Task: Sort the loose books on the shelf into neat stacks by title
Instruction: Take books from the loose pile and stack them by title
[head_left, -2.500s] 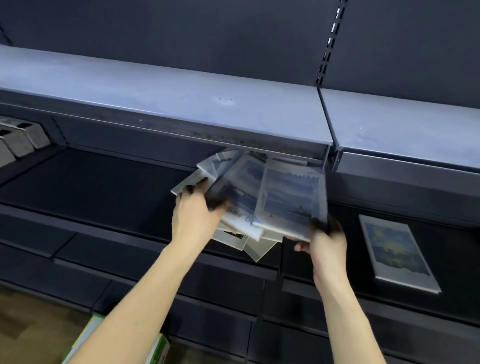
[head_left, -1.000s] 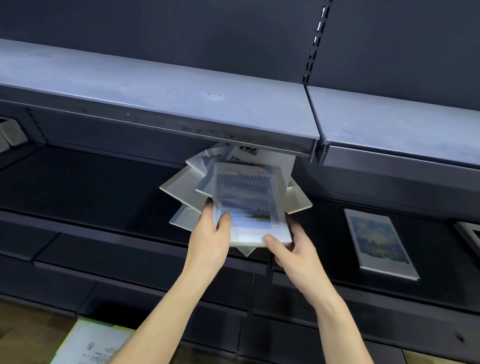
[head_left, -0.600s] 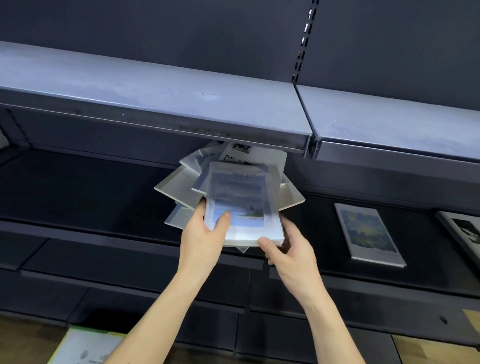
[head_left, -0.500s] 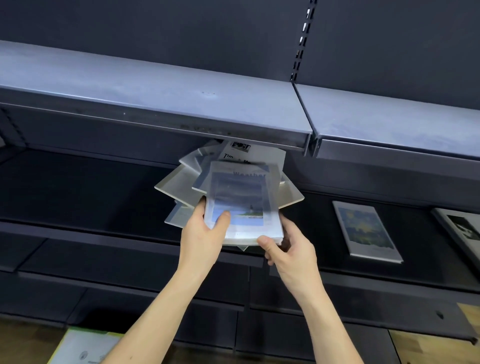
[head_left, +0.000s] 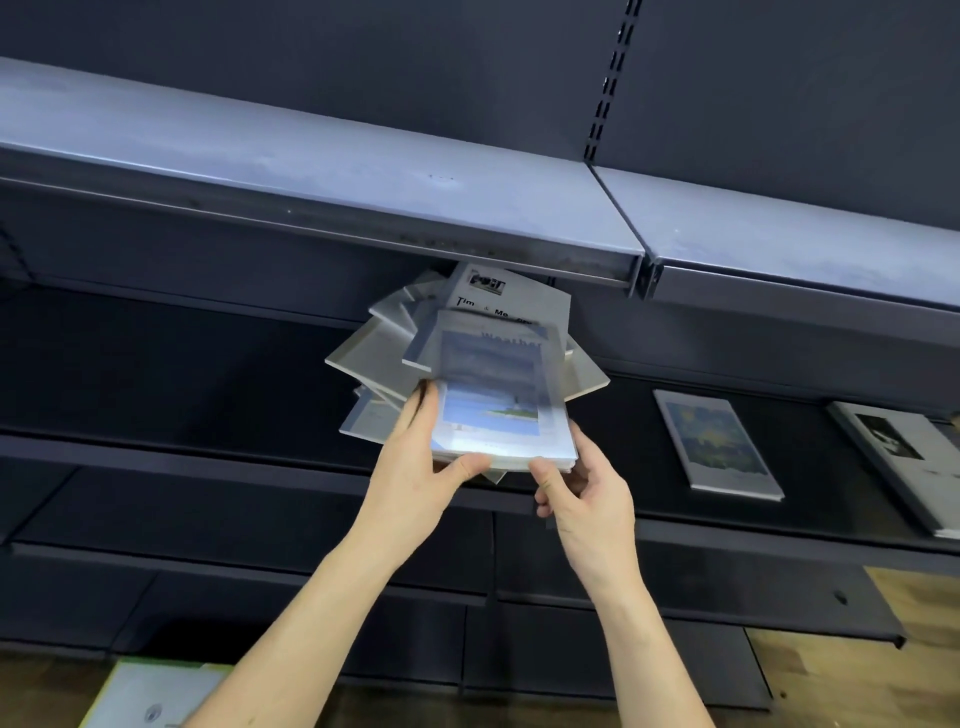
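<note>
A fanned, untidy pile of thin grey-white books (head_left: 384, 358) lies on the dark middle shelf (head_left: 156, 374), partly under the upper shelf. On top is a small stack of "Weather" books (head_left: 493, 395) with a blue sky picture, blurred. My left hand (head_left: 421, 467) grips this stack at its near left corner, thumb on the front edge. My right hand (head_left: 582, 483) holds its near right corner, thumb on top and fingers underneath. A white book with "Tim & Me" lettering (head_left: 504, 296) pokes out behind.
The grey upper shelf (head_left: 311, 161) overhangs the pile closely. To the right on the middle shelf lie a book with a yellow-blue picture (head_left: 717, 441) and a black-and-white book (head_left: 904, 457). A pale green-edged box (head_left: 150, 696) sits on the floor below left.
Over the earlier frames both hands gathered the "Weather" books onto the pile's top. In the last half second my left thumb slid from the cover to the near edge; the view shifted slightly.
</note>
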